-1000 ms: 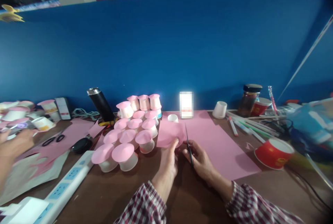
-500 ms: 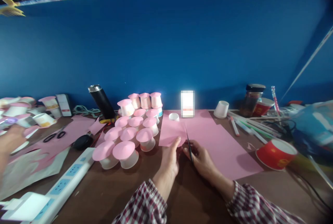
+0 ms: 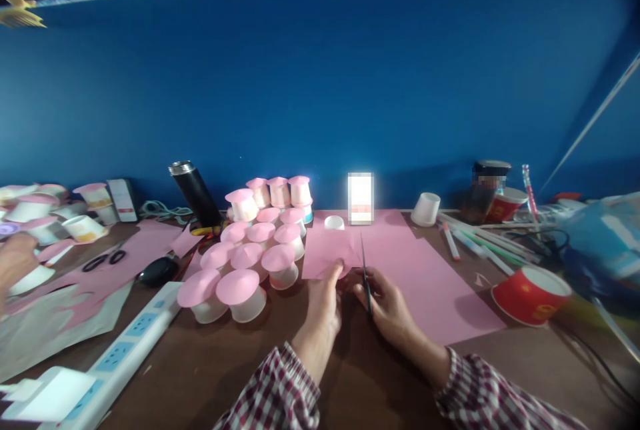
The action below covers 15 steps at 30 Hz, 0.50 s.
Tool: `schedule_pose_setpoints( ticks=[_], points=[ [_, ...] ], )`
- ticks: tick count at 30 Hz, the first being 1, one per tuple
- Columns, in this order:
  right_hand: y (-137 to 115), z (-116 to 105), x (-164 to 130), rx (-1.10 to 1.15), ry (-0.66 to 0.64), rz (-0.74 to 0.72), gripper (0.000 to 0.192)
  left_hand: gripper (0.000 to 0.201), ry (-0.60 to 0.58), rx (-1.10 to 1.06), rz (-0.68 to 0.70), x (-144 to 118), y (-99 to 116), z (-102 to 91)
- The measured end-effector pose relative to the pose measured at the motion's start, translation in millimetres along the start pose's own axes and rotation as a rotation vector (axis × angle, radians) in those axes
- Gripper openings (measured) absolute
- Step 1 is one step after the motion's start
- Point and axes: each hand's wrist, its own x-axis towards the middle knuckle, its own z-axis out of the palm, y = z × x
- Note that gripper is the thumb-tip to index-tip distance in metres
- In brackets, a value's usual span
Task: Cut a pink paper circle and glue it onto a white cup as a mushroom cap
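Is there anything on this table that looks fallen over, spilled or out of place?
Yes. A red paper cup lies tipped on its side at the right, beside the large pink sheet; nothing appears spilled from it. Pens lie scattered loose behind it.

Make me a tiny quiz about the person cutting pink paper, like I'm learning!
1. True or false: the right hand holds scissors.
2. What does the left hand pinch? A) a red cup B) a pink paper piece C) a pen
3. Fill in: the pink-topped cups stand to the ____ of the left hand.

Key: 1 true; 2 B; 3 left.
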Motion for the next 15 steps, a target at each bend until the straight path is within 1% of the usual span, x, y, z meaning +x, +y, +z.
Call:
schedule_pose_setpoints(
  ticks=[3,6,10,15],
  points=[
    [-0.8,2.0,-0.8,0.000,-0.036,-0.012,0.030,0.028,-0.018,-0.011,0.018,-1.2,-2.7,0.2],
    [0.4,1.8,-0.4,0.004,-0.048,-0.006,0.030,0.028,0.013,0.025,-0.008,-3.7,-4.7,0.6],
    [0.2,2.1,-0.7,0.002,-0.064,0.007,0.030,0.029,0.017,0.022,-0.004,-7.1,-5.0,2.0],
    [0.0,4.3,-1.0,-0.018,-0.047,0.033,0.029,0.026,0.041,-0.027,-0.064,-9.8,-5.4,4.8]
  ],
)
